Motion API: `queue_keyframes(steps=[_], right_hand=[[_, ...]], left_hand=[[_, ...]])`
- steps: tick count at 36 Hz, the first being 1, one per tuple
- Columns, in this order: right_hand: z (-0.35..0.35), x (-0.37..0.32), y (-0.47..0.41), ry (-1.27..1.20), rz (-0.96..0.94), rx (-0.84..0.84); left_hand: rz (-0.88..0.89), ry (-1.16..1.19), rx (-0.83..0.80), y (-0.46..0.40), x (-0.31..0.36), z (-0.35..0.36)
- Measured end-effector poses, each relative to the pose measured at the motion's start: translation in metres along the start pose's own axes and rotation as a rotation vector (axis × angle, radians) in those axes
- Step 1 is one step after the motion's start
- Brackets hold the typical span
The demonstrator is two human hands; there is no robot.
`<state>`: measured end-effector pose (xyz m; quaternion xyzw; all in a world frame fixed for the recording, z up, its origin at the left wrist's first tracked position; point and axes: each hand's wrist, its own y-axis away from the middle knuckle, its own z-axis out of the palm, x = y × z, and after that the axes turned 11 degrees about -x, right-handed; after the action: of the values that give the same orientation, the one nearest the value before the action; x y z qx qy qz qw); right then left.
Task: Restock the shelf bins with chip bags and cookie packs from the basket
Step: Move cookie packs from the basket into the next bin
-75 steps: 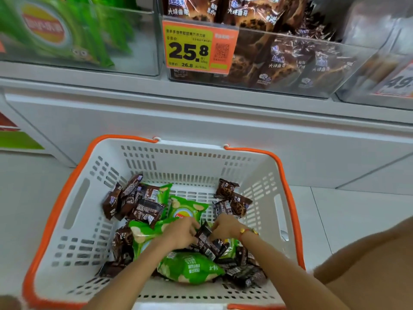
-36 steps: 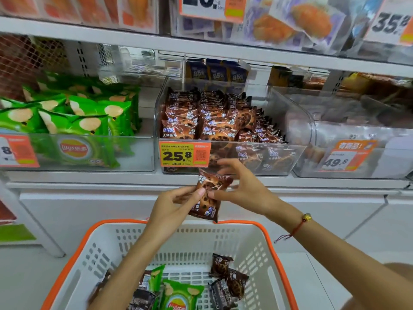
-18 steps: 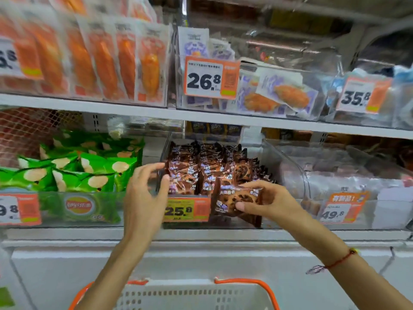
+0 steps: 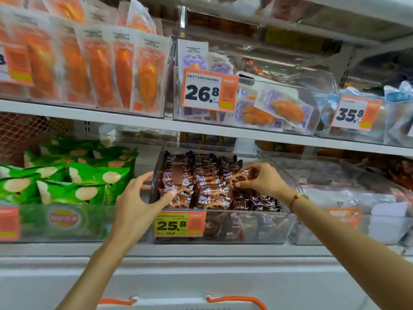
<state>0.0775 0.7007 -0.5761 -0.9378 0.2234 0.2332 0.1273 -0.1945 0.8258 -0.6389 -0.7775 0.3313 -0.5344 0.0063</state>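
A brown cookie pack (image 4: pixel 242 178) sits at the top right of the stacked packs in the clear middle bin (image 4: pixel 245 229), pinched between thumb and curled fingertips of the right hand (image 4: pixel 263 181). The left hand (image 4: pixel 136 206) is spread wide, fingers on the bin's left wall and thumb apparently touching a front pack. Green chip bags (image 4: pixel 73 182) fill the neighbouring left bin. Only the orange-handled rim of the basket (image 4: pixel 232 301) shows at the bottom edge; its contents are cut off.

Orange packets (image 4: pixel 100 70) and price tags (image 4: pixel 209 90) above.
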Motion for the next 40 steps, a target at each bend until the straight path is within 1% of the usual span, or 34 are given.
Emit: queue_keyframes(steps=[4,6,9,13,16,18,21,26,30,32,34,36,40], right_hand=[[0.012,0.003,-0.006,0.323,-0.039,0.022],[0.013,0.003,-0.005,0.505,-0.089,0.055],[0.015,0.001,-0.005,0.639,-0.173,0.049],[0.014,0.000,-0.005,0.603,-0.198,0.052],[0.014,0.002,-0.005,0.542,-0.206,0.106],[0.017,0.005,-0.005,0.478,-0.183,0.133],[0.025,0.012,-0.007,0.408,-0.129,0.099],[0.025,0.011,-0.011,0.457,-0.130,0.026],[0.019,0.006,-0.011,0.563,-0.151,-0.077],[0.014,0.004,-0.008,0.603,-0.150,-0.098],[0.009,0.002,0.000,0.586,-0.140,-0.079],[0.006,0.002,0.015,0.508,-0.152,-0.023],[0.011,0.000,0.061,0.276,-0.245,0.167]], left_hand=[[0.020,-0.030,0.000,0.001,0.000,-0.001],[0.039,-0.048,0.015,0.001,-0.001,0.000],[0.050,-0.067,0.039,0.000,-0.004,0.002],[0.062,-0.082,0.057,0.000,-0.006,0.003],[0.070,-0.092,0.054,0.000,-0.007,0.004],[0.072,-0.095,0.053,0.000,-0.008,0.004],[0.068,-0.099,0.052,0.001,-0.008,0.005],[0.043,-0.097,0.048,0.001,-0.006,0.005],[0.026,-0.098,0.040,0.003,-0.001,0.005],[0.018,-0.103,0.022,0.003,0.001,0.003],[0.007,-0.095,0.009,0.004,0.002,0.001],[0.013,-0.055,0.032,0.008,0.004,-0.001],[0.125,-0.021,0.132,0.027,0.015,0.002]])
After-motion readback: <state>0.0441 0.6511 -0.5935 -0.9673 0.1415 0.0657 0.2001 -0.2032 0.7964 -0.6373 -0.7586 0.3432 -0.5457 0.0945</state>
